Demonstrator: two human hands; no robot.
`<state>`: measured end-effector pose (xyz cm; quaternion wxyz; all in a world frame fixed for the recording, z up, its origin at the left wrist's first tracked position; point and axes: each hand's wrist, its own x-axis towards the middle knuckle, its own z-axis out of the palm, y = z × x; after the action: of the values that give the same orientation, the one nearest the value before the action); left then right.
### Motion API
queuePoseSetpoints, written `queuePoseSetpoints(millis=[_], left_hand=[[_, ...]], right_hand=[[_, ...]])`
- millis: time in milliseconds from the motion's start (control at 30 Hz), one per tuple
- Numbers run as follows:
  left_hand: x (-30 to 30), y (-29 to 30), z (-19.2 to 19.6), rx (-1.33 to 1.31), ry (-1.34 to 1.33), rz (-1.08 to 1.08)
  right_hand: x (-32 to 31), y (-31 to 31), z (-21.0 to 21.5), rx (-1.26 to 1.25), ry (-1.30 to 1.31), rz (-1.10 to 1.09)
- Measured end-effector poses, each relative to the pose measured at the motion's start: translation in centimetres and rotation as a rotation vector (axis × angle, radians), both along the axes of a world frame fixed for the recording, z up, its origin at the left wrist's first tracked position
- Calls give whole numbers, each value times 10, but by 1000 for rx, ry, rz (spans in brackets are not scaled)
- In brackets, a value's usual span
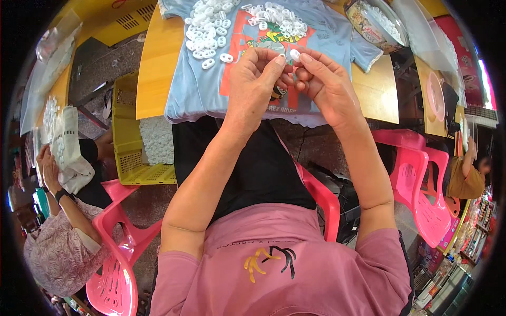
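Over a light blue printed T-shirt [200, 87] spread on the table, my two hands are held close together. My right hand [329, 84] pinches a white oval plastic piece [295, 55] between thumb and fingers. My left hand [255, 84] is closed in a pinch on a small white piece [282, 56], mostly hidden by the fingertips. Beyond my hands lie a left pile of white two-holed plastic pieces [206, 31] and a right pile of white ring-like pieces [282, 20]. A loose two-holed piece [226, 57] rests just left of my left hand.
A yellow crate [126, 131] with a bag of white pieces [156, 141] stands left below the table. At the far right is a round tin [363, 26] of white pieces. Pink chairs [113, 284] flank me. A person [66, 247] works at the left, another at the right.
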<state>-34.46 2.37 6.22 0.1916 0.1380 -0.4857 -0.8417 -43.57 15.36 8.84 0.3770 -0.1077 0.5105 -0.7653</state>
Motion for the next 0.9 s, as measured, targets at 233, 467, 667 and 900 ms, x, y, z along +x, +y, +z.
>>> queuePoseSetpoints(millis=[233, 467, 667, 900], left_hand=[[-4, 6, -4, 29, 141, 102], [-1, 1, -3, -36, 44, 18], [0, 0, -2, -31, 61, -7], [-2, 2, -2, -31, 67, 18]], right_hand=[[-9, 4, -7, 258, 562, -9], [-3, -6, -7, 229, 621, -129], [-4, -4, -10, 259, 635, -81], [2, -6, -1, 233, 626, -148]])
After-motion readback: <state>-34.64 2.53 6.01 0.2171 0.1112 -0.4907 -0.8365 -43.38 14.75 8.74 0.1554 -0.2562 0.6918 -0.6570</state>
